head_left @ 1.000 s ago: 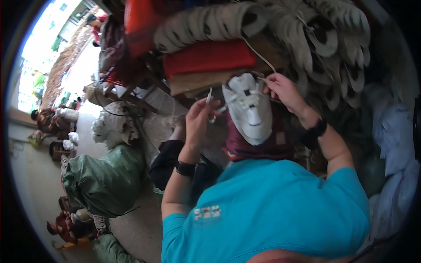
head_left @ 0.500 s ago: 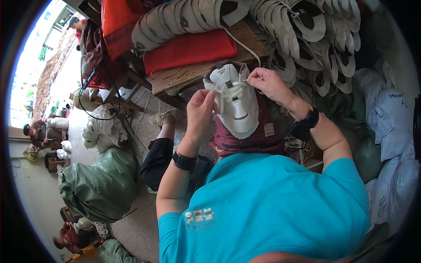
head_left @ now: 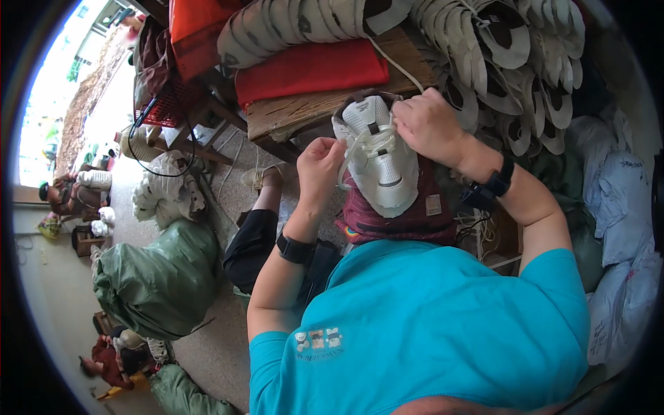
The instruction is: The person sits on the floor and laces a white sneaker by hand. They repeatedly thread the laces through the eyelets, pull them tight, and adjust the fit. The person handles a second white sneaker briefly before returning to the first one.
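A white shoe upper (head_left: 398, 190) with grey mesh parts lies toe toward me on a maroon cloth (head_left: 432, 225) over my lap. A pale shoelace (head_left: 377, 145) crosses its tongue. My left hand (head_left: 320, 169) is closed beside the upper's left edge, thumb and forefinger pinching the lace where it hangs loose. Against the right row of eyelets, my right hand (head_left: 432, 128) is closed with bent fingers at the lace; its grip is partly hidden by the fingers.
Ahead is a wooden bench (head_left: 297, 117) with a folded red cloth (head_left: 315, 72) and a row of nested uppers (head_left: 290, 31). More uppers (head_left: 515, 69) hang at right, near white sacks (head_left: 619, 207). A green sack (head_left: 155, 277) stands at left; people sit beyond it.
My right hand has turned, its back now more upward, and its fingers have curled in closer over the upper's right edge. My left hand stays pinched near the left edge. The whole view has shifted slightly.
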A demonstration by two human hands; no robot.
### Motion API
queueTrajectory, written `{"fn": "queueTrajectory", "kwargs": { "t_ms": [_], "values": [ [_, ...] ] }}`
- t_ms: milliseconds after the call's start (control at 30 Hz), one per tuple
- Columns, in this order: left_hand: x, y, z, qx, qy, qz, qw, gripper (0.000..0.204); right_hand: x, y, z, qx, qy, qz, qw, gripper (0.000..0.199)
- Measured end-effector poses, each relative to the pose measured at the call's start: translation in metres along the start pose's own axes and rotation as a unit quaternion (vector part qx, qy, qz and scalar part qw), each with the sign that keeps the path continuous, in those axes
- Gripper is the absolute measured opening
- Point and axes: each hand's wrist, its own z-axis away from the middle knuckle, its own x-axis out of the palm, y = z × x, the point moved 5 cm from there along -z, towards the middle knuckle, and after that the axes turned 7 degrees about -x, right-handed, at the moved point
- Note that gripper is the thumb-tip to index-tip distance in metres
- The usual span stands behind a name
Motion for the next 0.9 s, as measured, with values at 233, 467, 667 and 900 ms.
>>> {"fn": "queueTrajectory", "kwargs": {
  "t_ms": [233, 467, 667, 900],
  "values": [
    [0.004, 0.016, -0.006, 0.009, -0.015, -0.038, 0.999, 0.019, -0.007, 0.007, -0.006, -0.077, -0.102, 0.007, 0.992, 0.009],
    [0.000, 0.047, -0.016, 0.264, -0.032, -0.402, 0.876, 0.015, -0.021, 0.017, -0.029, -0.118, -0.083, -0.103, 0.984, 0.023],
    [0.007, 0.070, -0.026, 0.304, -0.183, -0.374, 0.857, 0.023, 0.005, 0.041, -0.032, -0.106, -0.237, -0.201, 0.945, 0.028],
    [0.019, 0.051, -0.063, 0.268, -0.229, -0.471, 0.809, 0.022, 0.011, 0.041, -0.034, -0.002, -0.257, -0.231, 0.938, 0.022]
  ]
}}
